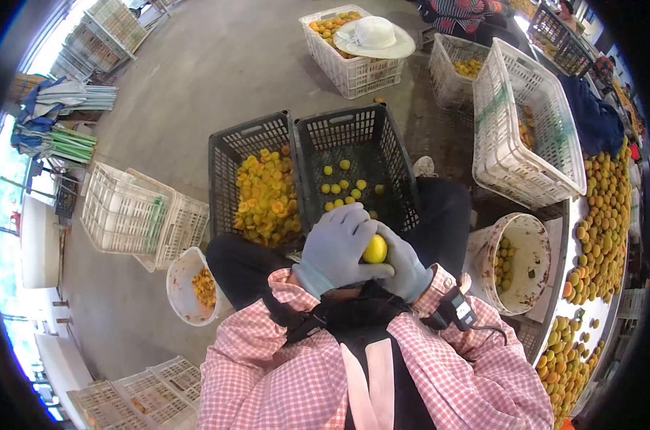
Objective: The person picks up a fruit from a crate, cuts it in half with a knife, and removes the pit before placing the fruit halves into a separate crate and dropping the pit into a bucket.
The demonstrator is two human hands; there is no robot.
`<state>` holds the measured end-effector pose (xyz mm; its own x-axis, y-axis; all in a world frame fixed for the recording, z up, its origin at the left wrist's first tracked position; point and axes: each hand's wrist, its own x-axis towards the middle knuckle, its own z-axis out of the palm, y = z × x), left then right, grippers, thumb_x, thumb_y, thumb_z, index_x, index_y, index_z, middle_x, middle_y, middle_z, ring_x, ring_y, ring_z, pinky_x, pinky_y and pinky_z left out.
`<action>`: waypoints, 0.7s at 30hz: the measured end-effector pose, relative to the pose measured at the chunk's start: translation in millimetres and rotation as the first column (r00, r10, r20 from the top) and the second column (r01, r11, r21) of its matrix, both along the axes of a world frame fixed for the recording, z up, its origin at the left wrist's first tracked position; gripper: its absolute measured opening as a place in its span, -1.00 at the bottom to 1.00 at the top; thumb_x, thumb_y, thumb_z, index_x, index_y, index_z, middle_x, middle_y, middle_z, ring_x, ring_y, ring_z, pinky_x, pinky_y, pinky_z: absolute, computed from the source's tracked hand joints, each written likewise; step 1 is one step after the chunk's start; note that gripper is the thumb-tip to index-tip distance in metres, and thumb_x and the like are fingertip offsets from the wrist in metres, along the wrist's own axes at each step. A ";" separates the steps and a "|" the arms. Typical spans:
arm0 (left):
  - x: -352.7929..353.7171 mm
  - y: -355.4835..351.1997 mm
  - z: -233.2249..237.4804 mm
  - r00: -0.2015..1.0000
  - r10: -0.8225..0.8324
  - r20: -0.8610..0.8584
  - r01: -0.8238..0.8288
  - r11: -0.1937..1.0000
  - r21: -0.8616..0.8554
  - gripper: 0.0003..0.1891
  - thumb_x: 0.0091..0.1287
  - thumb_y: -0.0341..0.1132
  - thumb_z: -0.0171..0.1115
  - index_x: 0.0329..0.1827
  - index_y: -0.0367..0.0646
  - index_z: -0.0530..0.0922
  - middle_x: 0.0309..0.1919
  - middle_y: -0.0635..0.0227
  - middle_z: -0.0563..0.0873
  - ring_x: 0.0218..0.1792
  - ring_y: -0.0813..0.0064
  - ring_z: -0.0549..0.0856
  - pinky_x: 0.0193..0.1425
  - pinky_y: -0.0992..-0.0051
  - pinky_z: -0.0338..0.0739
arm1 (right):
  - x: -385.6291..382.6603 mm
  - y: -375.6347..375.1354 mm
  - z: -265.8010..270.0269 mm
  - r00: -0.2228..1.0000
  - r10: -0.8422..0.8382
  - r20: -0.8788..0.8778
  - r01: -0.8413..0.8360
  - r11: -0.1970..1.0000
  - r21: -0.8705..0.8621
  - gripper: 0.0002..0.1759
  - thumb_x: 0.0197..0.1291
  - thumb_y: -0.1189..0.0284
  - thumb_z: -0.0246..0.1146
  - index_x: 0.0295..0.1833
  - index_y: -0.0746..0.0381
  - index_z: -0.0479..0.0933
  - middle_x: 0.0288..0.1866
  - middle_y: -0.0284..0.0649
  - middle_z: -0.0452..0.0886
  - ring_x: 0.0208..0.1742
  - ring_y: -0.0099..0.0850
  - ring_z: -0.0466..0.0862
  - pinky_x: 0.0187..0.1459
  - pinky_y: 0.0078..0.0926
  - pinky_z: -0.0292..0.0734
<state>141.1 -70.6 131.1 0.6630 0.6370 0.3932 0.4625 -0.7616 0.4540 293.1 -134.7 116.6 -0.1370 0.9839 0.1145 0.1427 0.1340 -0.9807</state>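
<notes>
Both hands wear grey-blue gloves and meet in front of my chest. A smooth yellow-green apricot [375, 249] shows between them. My left hand [339, 242] curls over its left side, with the thumb below it. My right hand [408, 264] is closed against its right side; the fingertips are partly hidden, and any tool there cannot be made out. Just beyond my hands, a black crate [353, 149] holds several small yellow-green pieces. The black crate [252, 130] to its left contains many orange-yellow cut halves [266, 188].
A white bucket [178, 287] with orange pieces stands left; a stained bucket [482, 261] with whole fruit stands right. White crates [497, 154] surround me. Loose fruit [601, 226] covers the table at right. A white hat [375, 37] rests on a far crate. Another person [461, 18] sits beyond.
</notes>
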 end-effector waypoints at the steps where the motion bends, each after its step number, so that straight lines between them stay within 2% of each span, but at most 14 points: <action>1: 0.0 2.3 4.2 0.998 -0.055 0.024 0.052 0.992 0.117 -0.31 -0.11 0.29 0.38 -0.19 -0.18 0.53 -0.18 0.18 0.60 -0.09 0.08 0.63 0.11 0.17 0.51 | -1.3 1.1 5.6 0.986 0.051 -0.157 -0.066 0.994 -0.088 -0.61 0.41 0.29 -0.01 0.26 0.21 0.32 0.16 -0.23 0.49 0.12 -0.47 0.53 0.14 -0.47 0.47; 2: 0.8 3.8 8.7 0.992 -0.116 0.042 0.103 0.967 0.233 -0.37 -0.14 0.27 0.39 -0.28 -0.14 0.54 -0.23 0.23 0.57 -0.12 0.11 0.62 0.11 0.15 0.50 | -2.5 3.0 7.7 0.946 0.082 -0.313 -0.139 0.977 -0.164 -0.60 0.39 0.35 0.02 0.29 0.21 0.29 0.21 -0.25 0.45 0.15 -0.49 0.52 0.15 -0.50 0.46; 3: 2.2 3.8 13.4 0.992 -0.117 0.041 0.105 0.968 0.229 -0.37 -0.14 0.27 0.39 -0.28 -0.14 0.54 -0.23 0.23 0.57 -0.12 0.11 0.62 0.11 0.15 0.50 | -8.0 16.4 2.5 0.510 -0.335 -0.792 -0.413 0.713 -0.567 -0.57 0.31 0.40 0.07 0.28 0.23 0.30 0.18 -0.26 0.49 0.15 -0.46 0.53 0.16 -0.50 0.45; 4: 4.6 3.5 18.7 0.985 -0.170 0.034 0.153 0.945 0.290 -0.41 -0.16 0.26 0.39 -0.39 -0.12 0.52 -0.31 0.26 0.54 -0.20 0.16 0.61 0.10 0.15 0.50 | -4.8 13.4 6.6 0.510 -0.337 -0.791 -0.413 0.711 -0.569 -0.57 0.31 0.40 0.07 0.28 0.23 0.30 0.18 -0.26 0.49 0.15 -0.46 0.53 0.16 -0.50 0.45; 5: 5.7 2.7 22.6 0.975 -0.222 0.023 0.200 0.916 0.349 -0.45 -0.17 0.24 0.40 -0.49 -0.09 0.50 -0.39 0.29 0.51 -0.27 0.20 0.59 0.08 0.15 0.51 | 0.7 7.5 15.6 0.831 -0.033 -0.555 -0.248 0.871 -0.423 -0.61 0.35 0.37 0.03 0.25 0.22 0.32 0.13 -0.28 0.51 0.11 -0.47 0.55 0.15 -0.50 0.45; 6: 4.4 1.1 24.5 0.975 -0.222 0.021 0.201 0.916 0.348 -0.45 -0.17 0.24 0.40 -0.49 -0.09 0.50 -0.39 0.29 0.51 -0.27 0.20 0.59 0.08 0.15 0.51 | 2.3 5.2 24.3 0.979 0.163 -0.119 -0.182 0.967 -0.175 -0.65 0.39 0.35 0.00 0.22 0.21 0.34 0.08 -0.29 0.54 0.08 -0.48 0.56 0.13 -0.50 0.46; 7: 1.8 -1.4 25.9 0.972 -0.229 -0.047 0.231 0.908 0.351 -0.44 -0.06 0.28 0.30 -0.48 -0.12 0.54 -0.42 0.29 0.54 -0.29 0.24 0.59 0.11 0.19 0.49 | 0.6 4.3 16.5 0.979 0.161 -0.121 -0.181 0.968 -0.175 -0.65 0.39 0.35 0.00 0.22 0.21 0.34 0.08 -0.29 0.54 0.08 -0.48 0.56 0.13 -0.50 0.46; 9: 1.2 -2.5 29.3 0.964 -0.239 -0.114 0.264 0.898 0.351 -0.41 0.04 0.32 0.21 -0.47 -0.14 0.57 -0.45 0.30 0.58 -0.32 0.28 0.59 0.13 0.23 0.47 | -6.5 5.6 4.3 0.846 -0.116 -0.520 -0.225 0.807 -0.546 -0.71 0.47 0.32 -0.10 0.13 0.22 0.39 -0.02 -0.31 0.57 0.01 -0.50 0.58 0.07 -0.53 0.48; 10: 1.8 -2.0 30.6 0.972 -0.214 -0.100 0.236 0.893 0.382 -0.43 0.07 0.30 0.20 -0.49 -0.13 0.56 -0.50 0.31 0.56 -0.39 0.30 0.57 0.04 0.26 0.48 | -7.7 5.2 10.1 0.846 -0.117 -0.520 -0.224 0.807 -0.546 -0.71 0.47 0.32 -0.10 0.13 0.22 0.39 -0.02 -0.31 0.57 0.01 -0.50 0.58 0.07 -0.53 0.48; 12: 1.5 -0.5 36.1 0.979 -0.187 -0.086 0.206 0.888 0.412 -0.44 0.10 0.28 0.19 -0.51 -0.12 0.55 -0.54 0.33 0.53 -0.47 0.32 0.54 -0.05 0.29 0.49 | -11.8 4.4 27.7 0.446 -0.355 -0.822 -0.376 0.758 -0.532 -0.69 0.50 0.32 -0.17 0.06 0.26 0.41 -0.09 -0.29 0.56 -0.06 -0.53 0.57 0.00 -0.55 0.49; 15: 2.6 2.4 42.3 0.992 -0.083 -0.096 0.115 0.910 0.399 -0.48 0.11 0.24 0.20 -0.56 -0.10 0.52 -0.60 0.35 0.48 -0.56 0.35 0.50 -0.28 0.32 0.44 | -18.3 7.4 5.5 0.630 -0.196 -0.752 -0.206 0.891 -0.405 -0.69 0.49 0.31 -0.13 0.03 0.29 0.41 -0.11 -0.28 0.54 -0.11 -0.55 0.55 -0.06 -0.57 0.48; 17: 4.5 6.0 40.3 0.999 -0.034 0.023 0.021 0.905 0.424 -0.51 0.04 0.19 0.27 -0.60 -0.08 0.43 -0.67 0.36 0.37 -0.62 0.33 0.44 -0.53 0.33 0.28 | -26.7 9.9 -2.4 0.653 -0.209 -0.728 -0.105 0.927 -0.361 -0.70 0.49 0.30 -0.11 0.01 0.29 0.42 -0.13 -0.29 0.53 -0.13 -0.57 0.53 -0.09 -0.58 0.47; 19: 4.5 -0.3 36.5 0.999 0.023 0.046 -0.039 0.917 0.396 -0.54 0.07 0.15 0.26 -0.60 -0.09 0.43 -0.67 0.34 0.38 -0.63 0.30 0.44 -0.54 0.33 0.28 | -32.5 9.9 3.0 0.671 -0.233 -0.704 0.000 0.949 -0.314 -0.71 0.49 0.29 -0.09 -0.01 0.28 0.42 -0.15 -0.30 0.52 -0.16 -0.58 0.51 -0.12 -0.59 0.46; 21: 7.2 -3.7 30.3 0.994 0.079 0.075 -0.101 0.924 0.369 -0.56 0.10 0.11 0.24 -0.59 -0.09 0.43 -0.67 0.32 0.38 -0.64 0.27 0.44 -0.55 0.32 0.28 | -33.1 9.6 16.1 0.852 -0.277 -0.443 0.238 0.961 -0.144 -0.72 0.48 0.28 -0.05 -0.12 0.26 0.46 -0.26 -0.37 0.51 -0.23 -0.63 0.48 -0.21 -0.61 0.42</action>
